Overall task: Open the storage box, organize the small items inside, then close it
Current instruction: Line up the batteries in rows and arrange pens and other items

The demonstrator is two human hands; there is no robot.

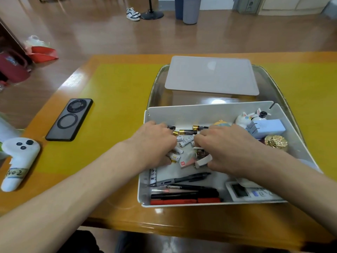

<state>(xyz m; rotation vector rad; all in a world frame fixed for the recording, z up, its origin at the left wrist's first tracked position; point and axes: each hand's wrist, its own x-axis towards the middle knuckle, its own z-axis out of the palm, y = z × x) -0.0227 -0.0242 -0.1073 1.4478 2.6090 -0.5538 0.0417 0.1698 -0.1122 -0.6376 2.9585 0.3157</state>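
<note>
Toward the counter's (116, 92) right front edge sits the white storage box (182, 112), open, its grey lid (211, 75) lying flat just behind it. Both hands are down in the middle of the box: the left hand (155, 141) curls over a loose heap of batteries (184, 137), the right hand (224, 145) is cupped beside it, and whether either actually pinches anything I cannot tell. Pens (184, 196) already lie in a row along the box's front wall, figurines (249, 117) and a blue charger (266, 128) crowd its far right corner. Sorting looks to be midway; next, the batteries probably want gathering into one aligned group. A phone (69, 119) and a white controller (18, 156) rest near the counter's left edge.
</note>
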